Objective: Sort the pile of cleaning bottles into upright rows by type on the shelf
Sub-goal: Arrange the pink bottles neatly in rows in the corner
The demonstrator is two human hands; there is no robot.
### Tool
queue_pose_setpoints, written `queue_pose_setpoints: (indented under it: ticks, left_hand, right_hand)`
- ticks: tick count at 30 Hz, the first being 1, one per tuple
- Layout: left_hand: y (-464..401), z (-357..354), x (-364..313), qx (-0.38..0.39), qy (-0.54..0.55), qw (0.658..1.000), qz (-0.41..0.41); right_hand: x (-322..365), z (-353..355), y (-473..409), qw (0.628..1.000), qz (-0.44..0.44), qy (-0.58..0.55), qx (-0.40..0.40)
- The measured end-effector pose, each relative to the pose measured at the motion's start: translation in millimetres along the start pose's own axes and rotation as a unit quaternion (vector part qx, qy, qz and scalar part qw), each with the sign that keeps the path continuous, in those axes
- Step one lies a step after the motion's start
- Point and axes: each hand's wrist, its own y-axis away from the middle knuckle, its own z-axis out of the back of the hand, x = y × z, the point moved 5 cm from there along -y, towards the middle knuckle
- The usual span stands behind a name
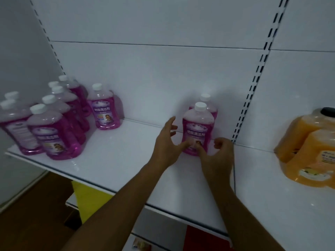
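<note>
Squaring up a pink bottle (198, 130) on the shelf (126, 160), upright, white cap, just ahead of both hands. Left hand (167, 144) spread wide, thumb touching the lower label, fingers apart from the bottle's side. Right hand (220, 154) loosely curled beside the base, one fingertip on the label; no real grip on anything, as far as visible. Second pink bottle (208, 104) directly behind the first, touching or nearly so, starting a row away from the hands. Well off to the left of the left hand: pink cluster (49, 124), all upright but bunched, labels facing different ways, not yet in clean rows. One more pink bottle (106, 107) standing apart between cluster and hands. Well off to the right of the right hand: orange bottles (311, 149), dark cap, looks grouped already. Judged partly done: types separated, everything upright, pink row barely begun, most pink ones left to line up. Front label reads 地板清洁剂, with a small cartoon picture below; smaller print blurred, unreadable. Orange label text too blurred.
</note>
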Motion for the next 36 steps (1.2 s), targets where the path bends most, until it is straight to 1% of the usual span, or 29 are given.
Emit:
queue_pose_setpoints:
  ticks: [1, 3, 6, 8, 9, 11, 12, 14, 17, 19, 21, 23, 25, 26, 27, 28, 30, 32, 34, 36]
  left_hand:
    - [5, 7, 5, -0.013, -0.006, 1.0, 0.017]
    - [14, 28, 15, -0.039, -0.025, 0.998, 0.031]
    - [22, 71, 32, -0.089, -0.063, 0.993, 0.042]
    - [22, 100, 42, -0.125, -0.082, 0.988, 0.048]
    - [20, 114, 46, -0.139, -0.088, 0.985, 0.047]
    - [14, 138, 52, -0.166, -0.093, 0.981, 0.041]
    - [9, 149, 56, -0.176, -0.093, 0.979, 0.038]
    - [-5, 169, 64, -0.198, -0.079, 0.976, 0.039]
    - [-31, 189, 76, -0.223, -0.049, 0.973, 0.033]
    - [-47, 196, 82, -0.227, -0.035, 0.972, 0.044]
    - [-61, 199, 87, -0.234, -0.022, 0.971, 0.048]
    - [-71, 202, 92, -0.259, -0.016, 0.965, 0.041]
    - [-77, 205, 98, -0.267, -0.011, 0.962, 0.051]
    - [-79, 206, 101, -0.263, -0.002, 0.963, 0.06]
    - [-82, 208, 105, -0.256, 0.007, 0.964, 0.066]
    - [-84, 211, 106, -0.25, 0.006, 0.966, 0.069]
    - [-89, 213, 109, -0.236, -0.011, 0.97, 0.061]
    - [-90, 209, 106, -0.216, -0.031, 0.975, 0.047]
    - [-89, 194, 97, -0.184, -0.004, 0.982, 0.034]
    - [-87, 171, 86, -0.148, 0.031, 0.988, 0.017]
  right_hand:
    - [5, 4, 3, 0.999, 0.039, 0.002, -0.023]
    - [14, 4, 11, 0.991, 0.131, 0.003, -0.033]
    - [33, -9, 27, 0.963, 0.268, 0.009, 0.002]
    - [50, -28, 38, 0.944, 0.324, 0.018, 0.059]
    - [58, -42, 41, 0.942, 0.32, 0.024, 0.102]
    - [68, -74, 45, 0.948, 0.255, 0.023, 0.191]
    - [72, -92, 46, 0.951, 0.213, 0.008, 0.224]
    - [82, -128, 45, 0.953, 0.14, -0.03, 0.266]
    - [102, -186, 39, 0.946, 0.079, -0.048, 0.311]
    - [115, -223, 34, 0.939, 0.045, -0.046, 0.339]
    - [122, -254, 29, 0.936, 0.02, -0.036, 0.349]
    - [125, -280, 26, 0.935, 0.004, -0.018, 0.354]
    - [132, -295, 30, 0.926, -0.042, -0.05, 0.373]
    - [135, -300, 32, 0.923, -0.06, -0.086, 0.369]
    - [137, -303, 34, 0.926, -0.06, -0.11, 0.357]
    - [138, -302, 35, 0.934, -0.045, -0.111, 0.335]
    - [135, -294, 32, 0.956, -0.01, -0.069, 0.285]
    - [126, -278, 28, 0.965, 0.004, -0.054, 0.255]
    - [116, -254, 24, 0.972, 0.021, -0.055, 0.229]
    - [103, -228, 18, 0.979, 0.019, -0.06, 0.195]
